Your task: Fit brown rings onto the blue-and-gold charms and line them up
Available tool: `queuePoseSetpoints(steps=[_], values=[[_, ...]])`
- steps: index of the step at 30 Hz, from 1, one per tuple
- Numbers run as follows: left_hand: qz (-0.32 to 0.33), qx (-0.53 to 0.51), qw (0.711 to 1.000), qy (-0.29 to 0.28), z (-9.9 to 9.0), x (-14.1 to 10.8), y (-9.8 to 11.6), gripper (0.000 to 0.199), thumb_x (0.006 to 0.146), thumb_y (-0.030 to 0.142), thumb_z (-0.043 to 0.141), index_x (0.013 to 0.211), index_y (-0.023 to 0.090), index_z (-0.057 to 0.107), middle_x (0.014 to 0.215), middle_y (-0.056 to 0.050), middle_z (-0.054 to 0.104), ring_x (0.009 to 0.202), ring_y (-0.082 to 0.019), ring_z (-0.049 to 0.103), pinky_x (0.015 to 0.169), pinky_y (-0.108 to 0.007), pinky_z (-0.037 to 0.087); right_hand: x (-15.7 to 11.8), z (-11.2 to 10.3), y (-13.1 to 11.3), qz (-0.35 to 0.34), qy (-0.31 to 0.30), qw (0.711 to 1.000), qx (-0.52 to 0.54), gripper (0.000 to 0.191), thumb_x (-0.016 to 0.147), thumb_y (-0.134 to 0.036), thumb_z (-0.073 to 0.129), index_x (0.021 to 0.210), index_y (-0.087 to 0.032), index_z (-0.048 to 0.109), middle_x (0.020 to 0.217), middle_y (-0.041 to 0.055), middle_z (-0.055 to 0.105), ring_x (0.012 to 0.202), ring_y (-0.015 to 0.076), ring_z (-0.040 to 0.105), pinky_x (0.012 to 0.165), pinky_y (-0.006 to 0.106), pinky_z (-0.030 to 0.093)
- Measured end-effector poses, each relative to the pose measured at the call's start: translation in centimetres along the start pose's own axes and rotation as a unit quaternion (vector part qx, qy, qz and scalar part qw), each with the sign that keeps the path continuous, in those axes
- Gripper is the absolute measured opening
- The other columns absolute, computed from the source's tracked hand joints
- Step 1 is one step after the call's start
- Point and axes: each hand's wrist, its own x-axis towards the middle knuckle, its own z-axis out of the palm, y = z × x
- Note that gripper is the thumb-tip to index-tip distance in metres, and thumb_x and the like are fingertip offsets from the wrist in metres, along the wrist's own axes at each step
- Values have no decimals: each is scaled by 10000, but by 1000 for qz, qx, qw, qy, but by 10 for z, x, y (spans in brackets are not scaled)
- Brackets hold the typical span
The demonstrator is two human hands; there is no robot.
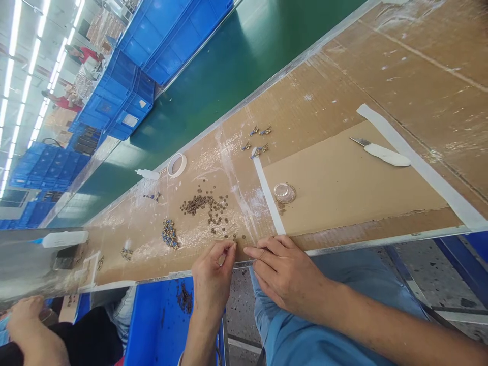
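At the table's near edge, my left hand (213, 274) is closed in a pinch, thumb tip against forefinger; whatever small thing sits there is too tiny to name. Just right of it, my right hand (282, 274) has its fingers curled and pressed together, tips pointing at the left fingertips with a small gap between. I cannot make out what it holds. Beyond the fingertips lie a few loose small brown round pieces (243, 237), near a larger scattered pile of brown round pieces (196, 204). A heap of blue and gold small parts (170, 235) lies to the left.
A clear small cup (284, 192), a white-handled knife (387, 154), a tape roll (177, 165) and white bottles (64, 239) are on the cardboard-covered table (328, 91). A blue bin (152, 325) stands below the edge. Another person's hand (26, 312) is at lower left.
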Motion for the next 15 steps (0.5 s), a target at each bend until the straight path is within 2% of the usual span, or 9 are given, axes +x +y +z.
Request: queuePoseSetpoints(steps=[3,7,11,15], values=[[-6,-6,1000,-7,-1,2,1,129,837,270,634,758,228,726,733,-14,738,674,-169,687,641,-261,523,-1,1,0,3,3,1000,8,75,888,-151,580,908,-128,648,1182,83,683,1050,243,561,866,412,441],[-71,-104,992,15,-3,-7,2,97,808,295,692,774,230,755,759,-12,755,702,-169,698,671,-254,552,2,-2,-2,35,44,997,61,110,914,-110,535,941,-140,638,1142,86,686,1013,231,575,860,399,472],[-171,-263,948,60,-4,-18,6,114,741,301,787,815,217,768,758,-12,762,704,-162,700,676,-237,573,9,-9,-3,77,104,977,168,158,964,-81,482,1016,-148,616,989,57,685,897,159,606,820,310,505],[-213,-368,904,43,-6,-16,13,157,717,307,821,797,188,758,701,-22,745,668,-142,683,655,-210,558,14,-12,-4,101,152,964,191,139,974,-113,507,1031,-174,619,909,21,677,835,137,621,780,272,510]])
